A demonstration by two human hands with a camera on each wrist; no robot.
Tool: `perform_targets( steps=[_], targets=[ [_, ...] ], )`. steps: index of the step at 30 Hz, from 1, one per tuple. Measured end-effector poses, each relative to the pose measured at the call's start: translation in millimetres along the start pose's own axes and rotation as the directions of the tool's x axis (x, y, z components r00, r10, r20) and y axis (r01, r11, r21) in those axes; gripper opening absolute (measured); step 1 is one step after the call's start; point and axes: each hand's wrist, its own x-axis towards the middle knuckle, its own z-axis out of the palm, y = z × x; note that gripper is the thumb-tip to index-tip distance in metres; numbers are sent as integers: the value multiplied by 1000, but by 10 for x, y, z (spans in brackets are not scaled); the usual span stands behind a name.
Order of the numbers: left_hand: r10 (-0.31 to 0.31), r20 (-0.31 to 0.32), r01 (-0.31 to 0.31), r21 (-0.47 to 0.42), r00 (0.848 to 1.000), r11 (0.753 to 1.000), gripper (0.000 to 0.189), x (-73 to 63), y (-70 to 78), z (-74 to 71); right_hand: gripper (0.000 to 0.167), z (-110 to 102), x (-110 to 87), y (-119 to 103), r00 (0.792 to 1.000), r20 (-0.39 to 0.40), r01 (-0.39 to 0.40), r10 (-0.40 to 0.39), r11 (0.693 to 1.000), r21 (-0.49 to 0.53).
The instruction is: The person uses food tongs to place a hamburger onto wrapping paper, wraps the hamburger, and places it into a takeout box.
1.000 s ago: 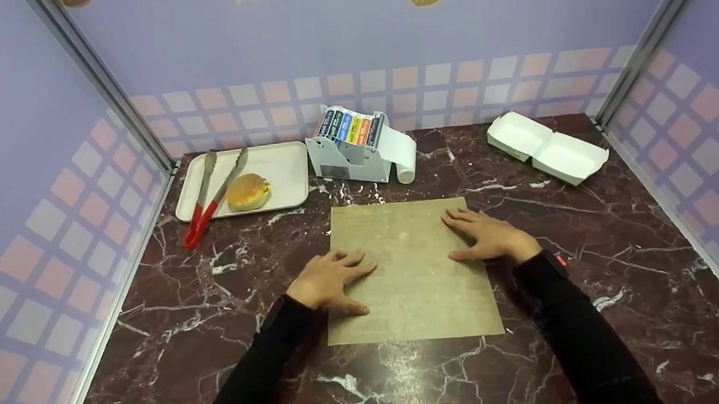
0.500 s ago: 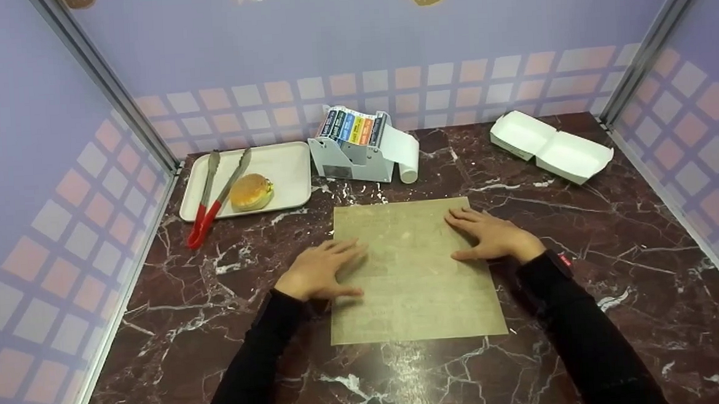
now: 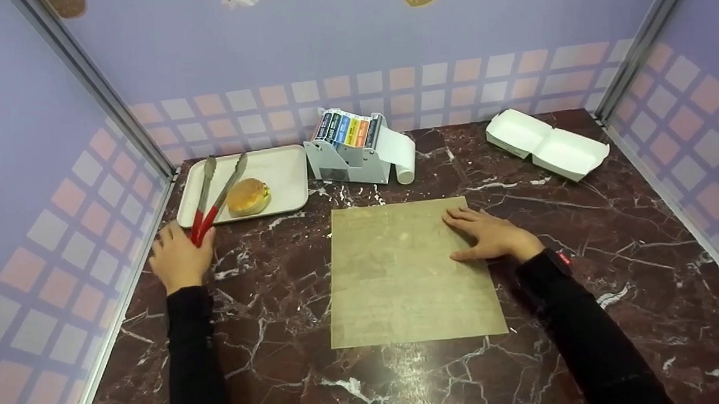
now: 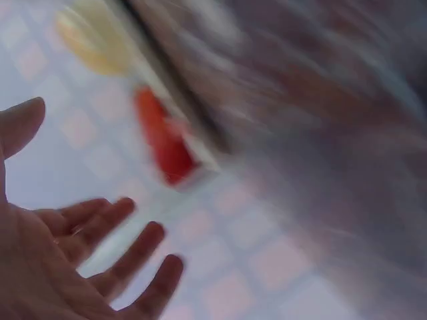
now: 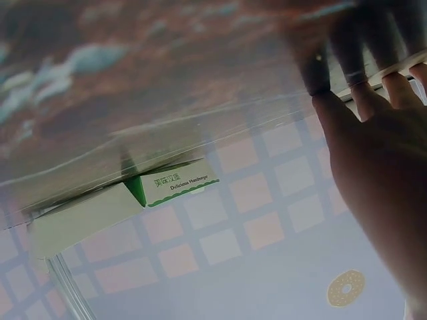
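My left hand is over the red handle end of the tongs, fingers spread and relaxed. The left wrist view is blurred but has the red grip beyond the fingertips, with a gap between. The tongs lean on a cream tray, beside a hamburger. A square sheet of tan wrapping paper lies flat on the marble table. My right hand rests on its right edge with extended fingers, fingertips down in the right wrist view too.
Behind the paper stands a label dispenser with colourful rolls and a white strip hanging off its right side. An unfolded white hamburger box lies at the back right. Patterned walls enclose the table at the back and sides.
My left hand has lifted off the left side of the paper and moved left and forward to the tongs' handles. The right hand has stayed on the paper.
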Motion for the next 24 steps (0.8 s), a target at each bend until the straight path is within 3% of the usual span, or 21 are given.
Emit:
perform_targets(
  steps=[2, 6, 13, 16, 24],
  targets=[
    [-41, 50, 41, -12, 998, 999, 95, 18, -98, 21, 95, -7, -11, 3, 1000, -1, -5, 5, 1000, -2],
    [-27, 101, 30, -30, 994, 999, 89, 40, -129, 70, 94, -10, -15, 2, 1000, -4, 5, -5, 1000, -11],
    [42, 81, -40, -30, 996, 999, 57, 14, -38, 102, 94, 0, -4, -1, 1000, -10, 13, -13, 1000, -15],
    [47, 93, -43, -51, 995, 998, 49, 24, -26, 126, 94, -1, -6, -2, 1000, -16, 14, -14, 1000, -14],
    [43, 234, -17, -111, 971, 994, 55, 84, -75, 147, 94, 11, 8, 3, 999, -30, 39, -39, 999, -20]
  ],
)
